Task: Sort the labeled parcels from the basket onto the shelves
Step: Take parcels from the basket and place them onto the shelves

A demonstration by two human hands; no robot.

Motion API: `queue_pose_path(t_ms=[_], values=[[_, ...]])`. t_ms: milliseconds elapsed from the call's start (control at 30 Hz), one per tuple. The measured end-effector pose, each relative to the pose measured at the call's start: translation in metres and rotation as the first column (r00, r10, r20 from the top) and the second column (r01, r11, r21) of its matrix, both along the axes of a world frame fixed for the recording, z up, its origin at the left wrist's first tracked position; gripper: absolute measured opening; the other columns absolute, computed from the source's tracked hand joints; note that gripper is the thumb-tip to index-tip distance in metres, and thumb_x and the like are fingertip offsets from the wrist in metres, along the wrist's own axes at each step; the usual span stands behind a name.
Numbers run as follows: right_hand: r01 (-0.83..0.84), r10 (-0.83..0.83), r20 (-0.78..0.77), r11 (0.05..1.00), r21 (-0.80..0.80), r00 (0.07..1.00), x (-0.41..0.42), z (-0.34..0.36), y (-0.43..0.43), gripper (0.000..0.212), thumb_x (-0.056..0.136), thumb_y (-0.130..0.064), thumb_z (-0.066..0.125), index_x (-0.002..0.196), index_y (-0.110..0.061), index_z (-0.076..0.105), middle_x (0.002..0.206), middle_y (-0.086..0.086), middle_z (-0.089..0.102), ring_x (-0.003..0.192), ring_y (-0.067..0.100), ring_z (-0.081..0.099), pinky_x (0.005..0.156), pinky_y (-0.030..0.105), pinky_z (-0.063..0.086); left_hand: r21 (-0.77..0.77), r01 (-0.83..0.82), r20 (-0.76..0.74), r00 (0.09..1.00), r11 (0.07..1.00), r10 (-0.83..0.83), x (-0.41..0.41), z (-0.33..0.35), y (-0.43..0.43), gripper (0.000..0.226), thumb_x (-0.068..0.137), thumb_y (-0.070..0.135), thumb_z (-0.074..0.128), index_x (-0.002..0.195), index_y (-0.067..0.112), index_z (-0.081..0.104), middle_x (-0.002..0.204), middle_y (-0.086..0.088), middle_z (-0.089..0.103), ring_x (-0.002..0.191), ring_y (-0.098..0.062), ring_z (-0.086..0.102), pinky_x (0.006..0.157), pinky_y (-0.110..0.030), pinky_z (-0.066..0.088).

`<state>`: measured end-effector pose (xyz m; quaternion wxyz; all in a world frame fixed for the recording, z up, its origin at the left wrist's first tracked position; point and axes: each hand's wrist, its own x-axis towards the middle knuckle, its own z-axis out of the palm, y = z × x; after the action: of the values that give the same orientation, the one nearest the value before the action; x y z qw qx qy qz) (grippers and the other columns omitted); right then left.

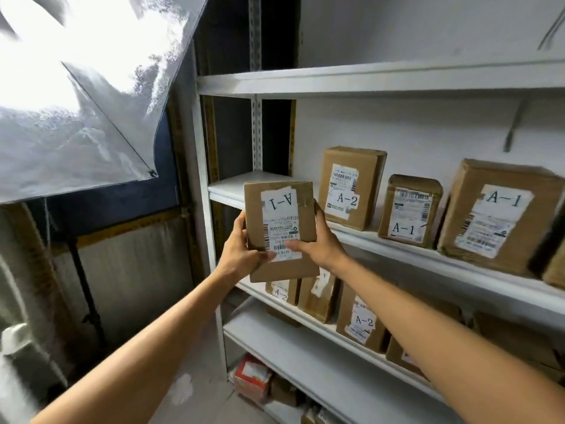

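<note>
As left (241, 249), right hand (321, 240) grip parcel (279, 209) (inverted)

Head-worn wide view, close, facing shelves (367, 79)

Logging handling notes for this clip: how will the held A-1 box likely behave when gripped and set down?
The A-1 box is probably stiff: its cardboard faces look flat between the left hand and right hand. It seems light, held out at arm's length. Taller than wide, it might tip on end.
</note>
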<state>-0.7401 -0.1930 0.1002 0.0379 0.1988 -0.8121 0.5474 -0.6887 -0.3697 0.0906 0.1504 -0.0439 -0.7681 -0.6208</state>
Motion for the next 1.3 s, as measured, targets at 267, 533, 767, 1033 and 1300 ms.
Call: queue_pose_path(t_ms=[267, 533, 767, 1033, 1300], values=[[0.031, -0.033, 0.082, 0.999, 0.029, 0.996, -0.074, -0.033, -0.036, 0.102, 0.076, -0.020, 0.080, 0.150, -0.024, 0.011, 0.138, 0.003, 0.053, 0.126, 0.020, 0.049, 0.107, 0.046, 0.041, 0.013, -0.013, 0.055, 0.998, 1.000, 0.013, -0.087, -0.034, -0.042, 0.099, 0.069, 0.010, 0.082, 0.145, 0.031, 0.022, 0.112, -0.002, 0.060, 0.102, -0.016, 0.062, 0.088, -0.044, 0.055], [0.129, -0.141, 0.182, 0.989, 0.078, 0.973, -0.076, -0.053, -0.051, 0.104, 0.081, -0.015, 0.075, 0.152, -0.022, -0.001, 0.145, 0.004, 0.042, 0.133, 0.021, 0.041, 0.109, 0.043, 0.038, -0.001, 0.085, 0.096, 0.992, 0.996, -0.085, -0.120, -0.068, -0.062, 0.096, 0.069, 0.013, 0.083, 0.142, 0.032, 0.023, 0.110, 0.001, 0.055, 0.100, -0.014, 0.058, 0.072, -0.025, 0.053], [0.246, -0.270, 0.264, 0.962, 0.119, 0.926, -0.058, -0.070, -0.045, 0.109, 0.084, -0.019, 0.073, 0.152, -0.017, -0.013, 0.155, 0.006, 0.030, 0.141, 0.022, 0.030, 0.114, 0.039, 0.028, -0.015, 0.179, 0.164, 0.971, 0.984, -0.175, -0.123, -0.082, -0.057, 0.110, 0.054, 0.031, 0.086, 0.145, 0.030, 0.024, 0.101, 0.005, 0.054, 0.090, -0.010, 0.057, 0.082, -0.039, 0.054], [0.270, -0.303, 0.273, 0.951, 0.153, 0.913, -0.044, -0.087, -0.052, 0.112, 0.080, -0.025, 0.076, 0.153, -0.019, -0.009, 0.154, 0.004, 0.033, 0.141, 0.022, 0.031, 0.115, 0.047, 0.030, -0.010, 0.228, 0.170, 0.960, 0.974, -0.223, -0.115, -0.095, -0.065, 0.098, 0.067, 0.017, 0.085, 0.145, 0.031, 0.026, 0.100, 0.006, 0.054, 0.099, -0.022, 0.057, 0.077, -0.032, 0.053], [0.149, -0.215, 0.438, 0.972, 0.180, 0.873, -0.024, -0.154, -0.078, 0.115, 0.076, -0.021, 0.080, 0.153, -0.018, -0.006, 0.150, 0.004, 0.039, 0.136, 0.021, 0.039, 0.113, 0.048, 0.032, 0.052, 0.261, 0.399, 0.879, 0.964, -0.260, -0.081, -0.155, -0.103, 0.096, 0.064, 0.015, 0.087, 0.141, 0.028, 0.032, 0.106, -0.002, 0.062, 0.092, -0.015, 0.064, 0.072, -0.037, 0.057]])
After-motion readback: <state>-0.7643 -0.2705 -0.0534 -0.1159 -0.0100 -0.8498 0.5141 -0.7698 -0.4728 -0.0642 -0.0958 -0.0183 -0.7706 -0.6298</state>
